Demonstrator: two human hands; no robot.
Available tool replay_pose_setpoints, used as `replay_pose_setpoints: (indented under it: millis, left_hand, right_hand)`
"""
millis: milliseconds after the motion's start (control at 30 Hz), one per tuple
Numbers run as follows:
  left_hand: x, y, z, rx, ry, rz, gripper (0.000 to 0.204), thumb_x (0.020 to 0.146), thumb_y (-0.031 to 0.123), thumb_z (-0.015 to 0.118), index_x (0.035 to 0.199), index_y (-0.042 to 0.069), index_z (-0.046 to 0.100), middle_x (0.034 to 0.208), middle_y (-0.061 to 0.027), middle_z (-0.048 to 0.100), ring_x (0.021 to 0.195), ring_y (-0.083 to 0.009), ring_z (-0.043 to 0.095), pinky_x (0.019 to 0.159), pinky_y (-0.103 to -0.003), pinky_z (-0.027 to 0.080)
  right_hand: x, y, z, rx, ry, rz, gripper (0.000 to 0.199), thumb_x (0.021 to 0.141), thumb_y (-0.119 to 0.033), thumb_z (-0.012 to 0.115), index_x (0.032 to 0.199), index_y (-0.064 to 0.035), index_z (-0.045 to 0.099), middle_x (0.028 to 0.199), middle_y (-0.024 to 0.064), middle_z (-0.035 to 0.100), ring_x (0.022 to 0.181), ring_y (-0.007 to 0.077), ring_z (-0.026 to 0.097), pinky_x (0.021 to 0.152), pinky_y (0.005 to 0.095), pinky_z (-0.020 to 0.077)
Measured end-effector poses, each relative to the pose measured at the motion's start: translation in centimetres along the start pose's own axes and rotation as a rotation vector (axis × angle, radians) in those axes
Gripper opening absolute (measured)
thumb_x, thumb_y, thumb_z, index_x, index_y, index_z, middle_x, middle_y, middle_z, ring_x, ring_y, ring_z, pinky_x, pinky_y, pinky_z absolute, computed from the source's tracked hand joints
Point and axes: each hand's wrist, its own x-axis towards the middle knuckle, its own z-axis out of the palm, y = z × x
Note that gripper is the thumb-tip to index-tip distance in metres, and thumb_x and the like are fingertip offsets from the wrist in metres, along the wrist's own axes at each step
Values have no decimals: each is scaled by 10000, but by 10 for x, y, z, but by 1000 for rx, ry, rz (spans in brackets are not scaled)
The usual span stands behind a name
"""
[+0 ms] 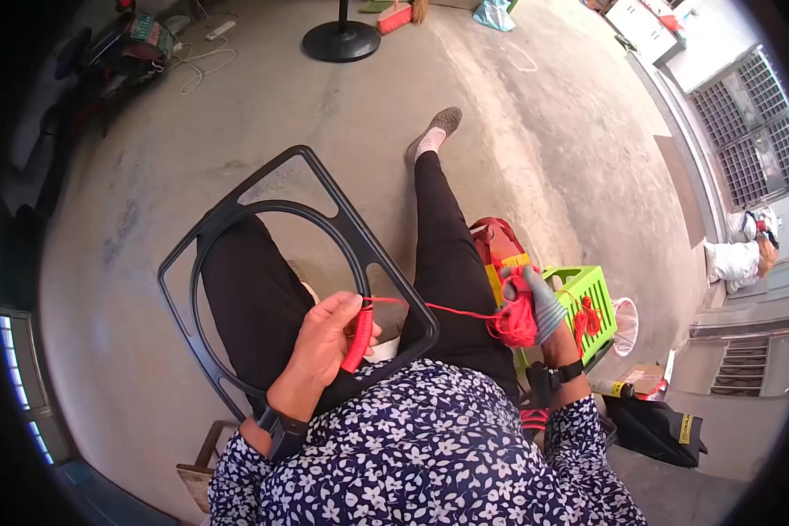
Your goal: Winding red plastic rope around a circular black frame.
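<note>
A black frame (335, 188) with an inner ring lies across my lap, mostly over my left thigh. Red cord is wound in tight turns (358, 340) round the near right part of the ring. My bare left hand (323, 337) pinches the ring at the top of these turns, thumb on the cord. From there a single taut strand (451, 310) runs right, across the frame's outer bar. It leads to a loose bundle of red cord (515, 317) in my right hand (545, 305), which wears a grey glove and is closed round the bundle.
Right of my leg stands a green slotted basket (579, 279) with red cord hanging on it, beside a red bag (497, 238). A white mesh bin (625, 326) and a black bag (653, 430) are farther right. A round black stand base (341, 41) is ahead.
</note>
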Motion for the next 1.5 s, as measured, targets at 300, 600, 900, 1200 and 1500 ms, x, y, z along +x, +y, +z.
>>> replay_pose_setpoints:
  millis: [300,600,900,1200,1500]
  left_hand:
    - [-12,-4,-5,61,-74,-49,105,907,110,530,835,49,484,735,-178,621,587,-264,609,526,-354,530]
    - [0,-21,-33,5,-202,-257,226,884,218,589,971,11,576,837,-176,655,726,-297,647,626,-406,554]
    - [6,-24,-22,19,-102,-62,210,877,42,540,1069,-41,563,1018,-142,647,908,-237,651,843,-408,526]
    - [-2,-21,-9,72,73,120,63,855,20,568,802,20,602,800,-76,661,733,-149,632,718,-272,514]
    - [1,-20,-7,86,67,147,77,873,44,568,813,1,588,771,-97,649,680,-165,626,677,-280,521]
  right_hand:
    - [58,-25,134,-1041,426,-726,406,742,-264,737,1072,-55,629,958,144,660,884,218,635,793,309,504]
    - [97,27,193,-38,-229,150,473,880,-405,611,1129,-5,571,906,120,656,714,213,621,675,298,513]
    - [78,18,194,176,-550,155,476,854,-355,665,1200,-50,546,1086,91,612,797,138,612,749,303,527]
    - [36,17,172,-979,-216,-108,474,820,-310,670,1185,-23,576,1000,65,655,933,178,602,876,309,469]
    - [45,12,172,-557,-330,-29,429,811,-224,700,1168,-25,571,1017,41,656,930,138,602,874,279,472]
